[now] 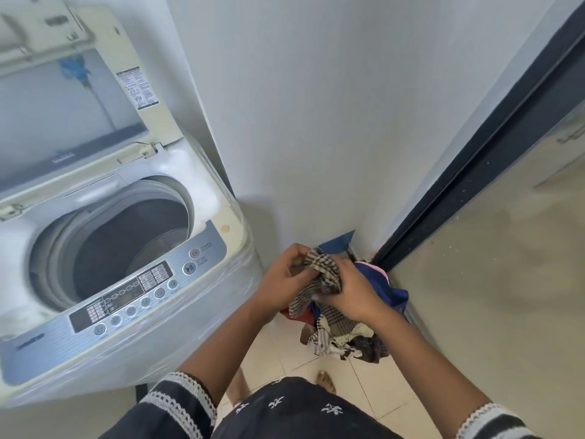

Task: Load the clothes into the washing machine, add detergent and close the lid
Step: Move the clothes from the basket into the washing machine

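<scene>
While both hands point(319, 280) grip checked cloth point(326, 274), clothes point(345, 337) heap on tiled floor point(373, 384).

A dark, near-black garment point(304, 410) is worn, seen at the near edge of the view. Small white embroidered motifs point(276, 401) are scattered across its front. Short, loose sleeves are shown on both arms, each edged with bands of white crochet-like lace: the left sleeve point(177, 403) carries two such bands, and the right sleeve point(493, 421) is trimmed likewise. The forearms are left bare below the sleeves. A bare foot point(326, 380) is glimpsed beyond the hem.
</scene>
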Available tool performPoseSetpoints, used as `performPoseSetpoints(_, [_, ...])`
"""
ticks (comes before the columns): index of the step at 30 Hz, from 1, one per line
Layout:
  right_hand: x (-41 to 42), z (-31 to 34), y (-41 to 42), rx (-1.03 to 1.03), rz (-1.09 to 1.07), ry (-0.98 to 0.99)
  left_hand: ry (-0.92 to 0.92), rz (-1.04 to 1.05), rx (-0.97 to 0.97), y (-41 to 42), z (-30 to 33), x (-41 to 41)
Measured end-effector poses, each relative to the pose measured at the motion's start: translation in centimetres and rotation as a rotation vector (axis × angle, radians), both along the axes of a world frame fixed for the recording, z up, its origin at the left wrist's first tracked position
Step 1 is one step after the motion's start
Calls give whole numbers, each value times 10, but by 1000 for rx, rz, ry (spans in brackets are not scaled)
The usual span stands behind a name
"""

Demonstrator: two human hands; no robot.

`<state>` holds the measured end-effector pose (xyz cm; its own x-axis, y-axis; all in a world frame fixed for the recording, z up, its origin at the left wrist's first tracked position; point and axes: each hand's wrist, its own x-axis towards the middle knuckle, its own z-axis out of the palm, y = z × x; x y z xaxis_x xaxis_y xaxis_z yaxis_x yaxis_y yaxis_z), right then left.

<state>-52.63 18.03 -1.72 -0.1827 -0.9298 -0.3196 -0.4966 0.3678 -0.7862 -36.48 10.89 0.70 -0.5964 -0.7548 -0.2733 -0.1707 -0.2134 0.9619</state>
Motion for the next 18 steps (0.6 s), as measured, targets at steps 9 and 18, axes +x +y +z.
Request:
performPoseSetpoints(9, [8, 26, -16, 0, -431, -1151, -90, 77, 450, -6, 2, 27])
performPoseSetpoints(18, [38, 12, -24, -100, -686, -1075, 62, 187, 508, -19, 9, 27])
